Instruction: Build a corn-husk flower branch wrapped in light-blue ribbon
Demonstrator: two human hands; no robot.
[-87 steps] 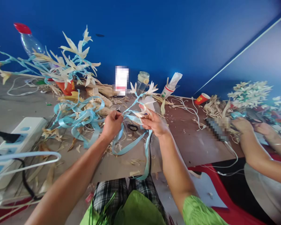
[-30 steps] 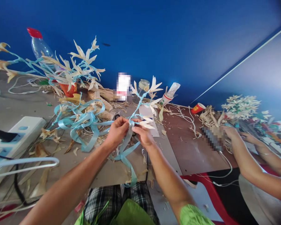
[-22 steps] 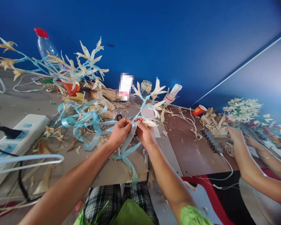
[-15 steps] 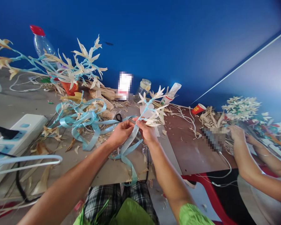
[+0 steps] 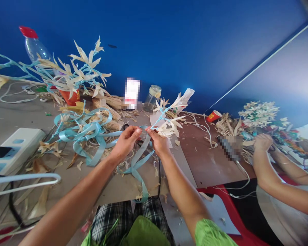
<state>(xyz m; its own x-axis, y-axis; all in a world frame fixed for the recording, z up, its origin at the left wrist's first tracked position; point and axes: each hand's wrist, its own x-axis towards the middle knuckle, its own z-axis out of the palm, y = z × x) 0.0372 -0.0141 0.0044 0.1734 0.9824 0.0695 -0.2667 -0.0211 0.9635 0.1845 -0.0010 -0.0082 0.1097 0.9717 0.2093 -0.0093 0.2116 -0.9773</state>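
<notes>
My right hand (image 5: 159, 141) pinches the blue-wrapped stem of a flower spray (image 5: 170, 124) made of pale dried husk petals. Light blue ribbon (image 5: 140, 152) hangs from beside its fingertips, with a trailing end near the table's front edge. A short way to the left, my left hand (image 5: 128, 138) is closed in a thumb-and-finger pinch on a strip of ribbon that spans the gap between the hands. More loops of blue ribbon (image 5: 100, 136) lie in a heap left of that hand, over finished-looking stems and husk flowers.
Behind the heap, a red cup (image 5: 71, 98) holds more husk flowers, near a red-capped bottle (image 5: 36, 49). A glass jar (image 5: 152, 99) and a lit phone (image 5: 132, 92) stand by the wall. A power strip (image 5: 15, 147) lies left; a co-worker's hand (image 5: 263, 141) is at right.
My left hand has drawn a little leftward, widening the gap between my hands. The right hand keeps its hold on the stem. The view has shifted slightly.
</notes>
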